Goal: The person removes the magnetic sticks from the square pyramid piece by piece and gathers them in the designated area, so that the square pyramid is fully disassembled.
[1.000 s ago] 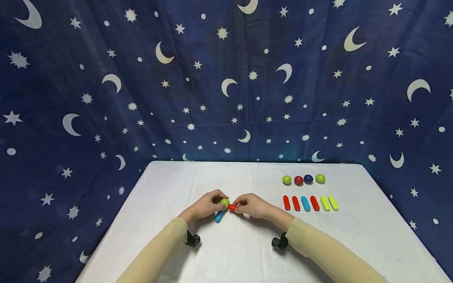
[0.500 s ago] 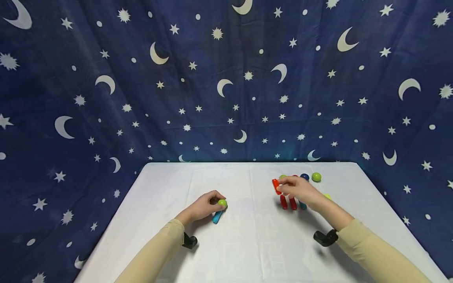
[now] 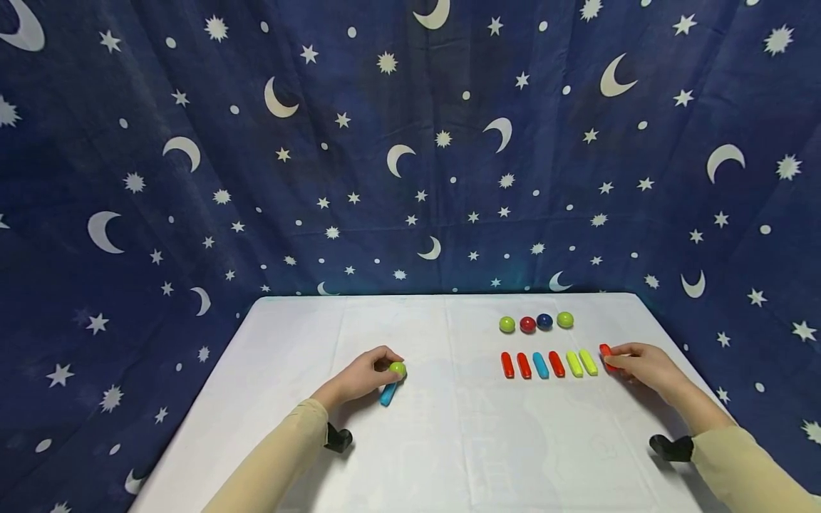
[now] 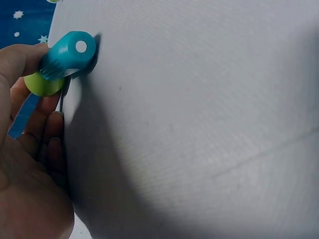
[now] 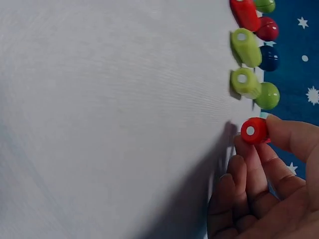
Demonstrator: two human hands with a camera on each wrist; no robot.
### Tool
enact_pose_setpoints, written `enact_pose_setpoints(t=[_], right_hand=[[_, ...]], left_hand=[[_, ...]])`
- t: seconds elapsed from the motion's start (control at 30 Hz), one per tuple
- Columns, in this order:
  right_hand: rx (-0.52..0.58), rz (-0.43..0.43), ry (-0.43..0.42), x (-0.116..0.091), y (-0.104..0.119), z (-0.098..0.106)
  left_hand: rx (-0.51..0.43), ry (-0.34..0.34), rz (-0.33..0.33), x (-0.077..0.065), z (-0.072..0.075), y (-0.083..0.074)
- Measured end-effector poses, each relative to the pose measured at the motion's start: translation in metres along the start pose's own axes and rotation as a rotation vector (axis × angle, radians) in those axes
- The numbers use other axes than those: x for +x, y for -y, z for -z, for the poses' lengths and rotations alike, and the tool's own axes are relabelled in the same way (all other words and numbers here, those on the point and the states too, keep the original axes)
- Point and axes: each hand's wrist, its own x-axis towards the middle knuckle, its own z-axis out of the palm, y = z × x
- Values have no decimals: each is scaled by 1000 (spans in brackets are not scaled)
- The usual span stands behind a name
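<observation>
At the left middle of the white table, my left hand [image 3: 360, 375] pinches a green ball [image 3: 398, 368] between thumb and fingers. A blue rod [image 3: 388, 394] runs from the ball toward me. The left wrist view shows the rod's teal end [image 4: 81, 46] with a white dot, and a second blue strip [image 4: 24, 117] past the ball, partly behind the fingers. My right hand [image 3: 651, 367] pinches a red rod [image 3: 606, 358] by thumb and fingertips, just right of a row of rods. Its white-dotted end [image 5: 250, 130] faces the right wrist camera.
The row holds several rods, among them a red rod [image 3: 507, 365], a blue rod [image 3: 540, 365] and a yellow rod [image 3: 588, 362]. Behind it stand several balls, including a red ball [image 3: 528, 325] and a dark blue ball [image 3: 544, 322]. A starry cloth [image 3: 359, 214] hangs behind the table.
My right hand has carried the red rod away from the green ball, over the row, to its right end. The left hand stays at the ball; the head view has shifted slightly.
</observation>
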Motion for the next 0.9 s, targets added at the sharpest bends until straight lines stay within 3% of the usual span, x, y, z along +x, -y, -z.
enact_pose_setpoints(t=[0.57,0.9], right_hand=[[-83,11,-52,0,-4,-9],[-74,7,-44,1,-5,-10]], left_hand=[[-21,-2,4,0,0,0],[-12,-9,-5,-1,-1,2]])
